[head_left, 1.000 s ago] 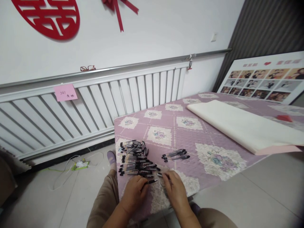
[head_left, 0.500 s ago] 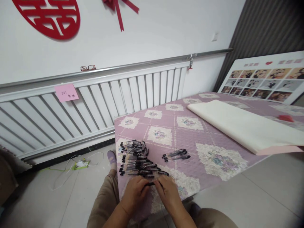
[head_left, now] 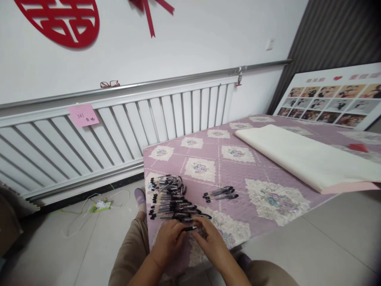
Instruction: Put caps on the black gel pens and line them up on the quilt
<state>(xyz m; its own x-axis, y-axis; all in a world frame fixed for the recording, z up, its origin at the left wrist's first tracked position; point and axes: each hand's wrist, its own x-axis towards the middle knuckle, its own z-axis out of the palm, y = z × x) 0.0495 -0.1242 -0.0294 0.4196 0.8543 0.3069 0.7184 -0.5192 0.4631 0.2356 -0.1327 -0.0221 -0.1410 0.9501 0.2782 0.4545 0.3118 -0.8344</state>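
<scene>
My left hand (head_left: 167,239) is closed around a black pen (head_left: 187,228) near the table's front edge. The pen lies nearly level, and its pale tip points toward my right hand (head_left: 210,238). The fingers of my right hand are curled close to that tip, thumb below and forefinger above. Something dark shows within them, too small to make out. Just beyond my hands lies a pile of black-capped pens (head_left: 172,206), most set crosswise. Several more pens (head_left: 220,193) form a small separate group to the right.
A purple flowered cloth covers the table (head_left: 208,151). On its right side lies a large cream folded sheet (head_left: 300,159), with a photo board (head_left: 327,99) behind. A white radiator (head_left: 125,135) runs along the wall. A power strip (head_left: 102,205) with cables sits on the floor at left.
My right hand has shifted slightly up and right, its thumb and forefinger parting around the pen's end. The pale tip now shows between my hands. My left hand has barely moved.
</scene>
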